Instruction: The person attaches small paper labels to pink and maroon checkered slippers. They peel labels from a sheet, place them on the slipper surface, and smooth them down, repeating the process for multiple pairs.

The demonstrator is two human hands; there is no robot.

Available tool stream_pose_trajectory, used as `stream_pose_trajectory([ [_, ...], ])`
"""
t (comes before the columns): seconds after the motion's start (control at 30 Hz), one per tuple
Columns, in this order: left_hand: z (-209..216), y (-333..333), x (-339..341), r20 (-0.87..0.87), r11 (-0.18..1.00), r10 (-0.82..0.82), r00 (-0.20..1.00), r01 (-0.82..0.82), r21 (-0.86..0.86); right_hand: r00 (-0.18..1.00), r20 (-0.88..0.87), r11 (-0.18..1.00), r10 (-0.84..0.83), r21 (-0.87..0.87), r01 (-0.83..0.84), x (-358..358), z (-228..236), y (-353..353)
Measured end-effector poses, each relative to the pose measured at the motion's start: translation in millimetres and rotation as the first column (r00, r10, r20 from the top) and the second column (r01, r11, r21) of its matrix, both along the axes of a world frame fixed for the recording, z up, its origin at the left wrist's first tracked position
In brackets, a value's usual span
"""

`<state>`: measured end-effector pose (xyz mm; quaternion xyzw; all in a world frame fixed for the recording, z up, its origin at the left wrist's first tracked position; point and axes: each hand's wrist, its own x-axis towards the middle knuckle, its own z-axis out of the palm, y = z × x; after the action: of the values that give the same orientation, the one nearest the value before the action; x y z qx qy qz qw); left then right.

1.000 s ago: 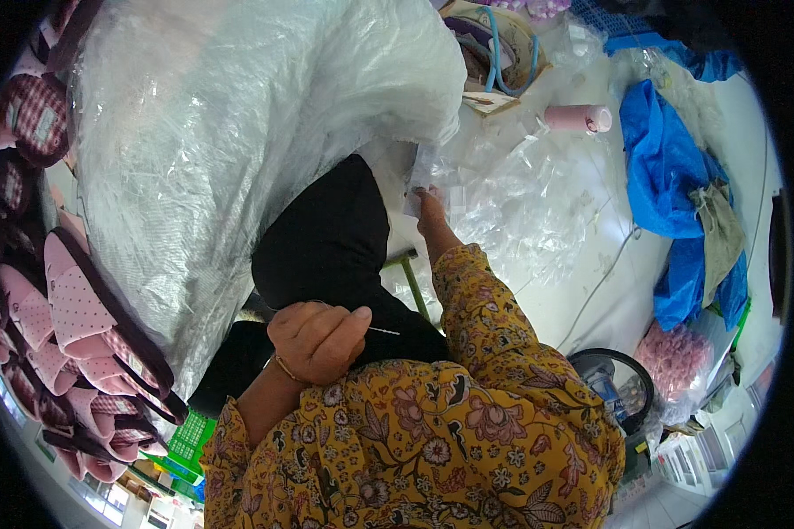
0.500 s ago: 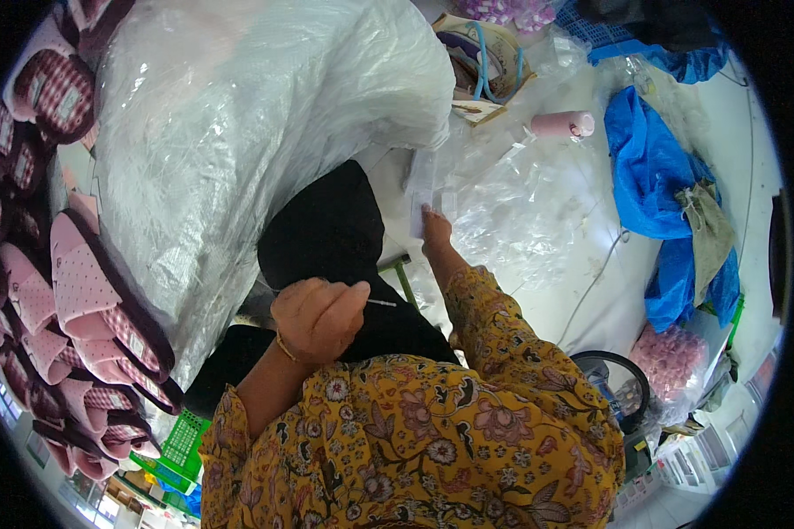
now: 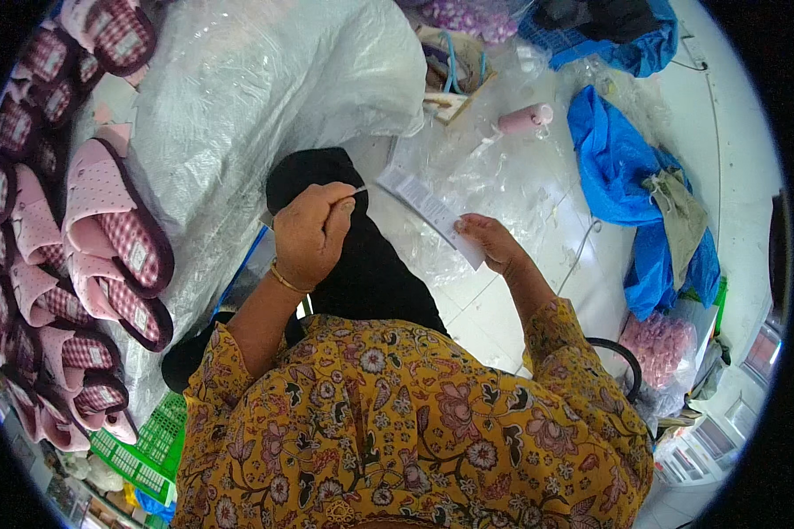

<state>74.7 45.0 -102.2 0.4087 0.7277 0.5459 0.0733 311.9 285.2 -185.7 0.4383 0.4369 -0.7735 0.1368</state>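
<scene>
My left hand [image 3: 314, 231] is closed in a pinch over my black-clad leg [image 3: 331, 291]. A small, thin pale tip [image 3: 360, 189] pokes out past its thumb and forefinger; what kind of thing it is I cannot make out. To the right, my right hand [image 3: 492, 240] grips one end of a strip of white labels [image 3: 428, 207] between thumb and fingers. The strip slants up and left above the floor, with fine print on it. Its far end lies close to the left hand's tip, apart from it.
Pink slippers with checked insoles [image 3: 119, 229] are piled at the left beside a big clear plastic sack [image 3: 265, 97]. Clear plastic bags, a pink bottle [image 3: 525, 118], a carrier bag [image 3: 457, 66] and a blue tarp [image 3: 613, 167] lie right. A green crate [image 3: 150, 445] stands lower left.
My right hand has drawn the label strip up from the floor, back and to the right. My left hand has moved slightly forward, still pinching the thin pale thing. The whole view has shifted.
</scene>
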Motion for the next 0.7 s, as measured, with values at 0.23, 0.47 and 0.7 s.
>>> stream_pose_trajectory([
  [0.23, 37, -19, 12, 0.891, 0.969, -0.038, 0.453, -0.202, 0.144, 0.895, -0.092, 0.015, 0.436, 0.995, 0.095, -91, 136, -45],
  [0.47, 54, -66, 12, 0.778, 0.735, -0.621, 0.095, -0.274, 0.62, 0.568, -0.22, -0.17, 0.793, 0.816, 0.553, -134, 145, -73],
  [0.7, 49, -121, -2, 0.768, 0.715, -0.64, -0.007, -0.371, 0.592, 0.421, -0.17, -0.167, 0.891, 0.74, 0.652, -154, 162, -88],
])
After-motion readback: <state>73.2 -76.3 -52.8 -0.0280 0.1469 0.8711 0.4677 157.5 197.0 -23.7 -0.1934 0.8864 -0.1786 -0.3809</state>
